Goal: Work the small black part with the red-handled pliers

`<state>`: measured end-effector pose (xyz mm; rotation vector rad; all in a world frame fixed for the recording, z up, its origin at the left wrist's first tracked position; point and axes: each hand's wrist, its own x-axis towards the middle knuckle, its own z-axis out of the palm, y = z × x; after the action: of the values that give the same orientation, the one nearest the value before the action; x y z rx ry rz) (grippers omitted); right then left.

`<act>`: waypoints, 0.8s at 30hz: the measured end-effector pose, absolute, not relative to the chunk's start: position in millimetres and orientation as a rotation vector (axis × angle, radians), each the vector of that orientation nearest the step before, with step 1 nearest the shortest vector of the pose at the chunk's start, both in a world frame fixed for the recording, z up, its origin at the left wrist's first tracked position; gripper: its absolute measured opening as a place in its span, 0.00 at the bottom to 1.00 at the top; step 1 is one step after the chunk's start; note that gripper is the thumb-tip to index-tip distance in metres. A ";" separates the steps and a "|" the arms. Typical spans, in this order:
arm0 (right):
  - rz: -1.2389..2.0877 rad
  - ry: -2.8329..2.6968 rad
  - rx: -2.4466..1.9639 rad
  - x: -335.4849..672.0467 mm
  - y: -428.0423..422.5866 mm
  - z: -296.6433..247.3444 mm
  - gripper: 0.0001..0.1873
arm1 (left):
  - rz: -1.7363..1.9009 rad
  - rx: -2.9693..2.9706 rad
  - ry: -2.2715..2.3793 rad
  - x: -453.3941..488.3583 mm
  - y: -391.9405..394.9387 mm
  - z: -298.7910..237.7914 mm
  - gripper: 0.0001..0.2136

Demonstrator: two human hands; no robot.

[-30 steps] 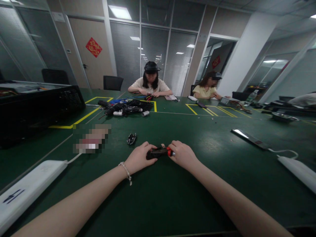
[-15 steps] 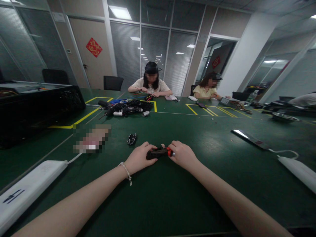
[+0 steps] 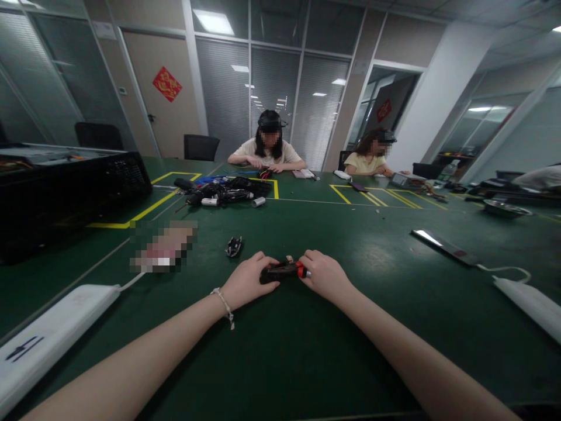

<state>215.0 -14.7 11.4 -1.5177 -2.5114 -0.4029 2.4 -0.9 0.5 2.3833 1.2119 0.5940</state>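
The left hand point(image 3: 248, 280) is clamped on the 9 o'clock end of a black part point(image 3: 280, 271), which sits between both hands over the green table point(image 3: 307, 356). The right hand point(image 3: 325, 273) is clamped on a red piece point(image 3: 301, 269) at the 3 o'clock end; whether the two are joined cannot be told. From the black part, a small black clip point(image 3: 234, 247) lies at 10 o'clock, and a pile of cables point(image 3: 239, 192) farther off at 11 o'clock.

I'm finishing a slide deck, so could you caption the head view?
At a green table, the left hand and right hand hold a black-and-red object between them.
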 end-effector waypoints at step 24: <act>-0.399 -2.523 -1.534 215.1 -15.0 14.0 0.10 | 0.596 2.394 1.201 1.0 -0.1 -1.1 0.18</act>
<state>215.1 -15.0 14.0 -1.5338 -2.5227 -0.3986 1.0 -0.1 -1.1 2.3935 1.2013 0.5960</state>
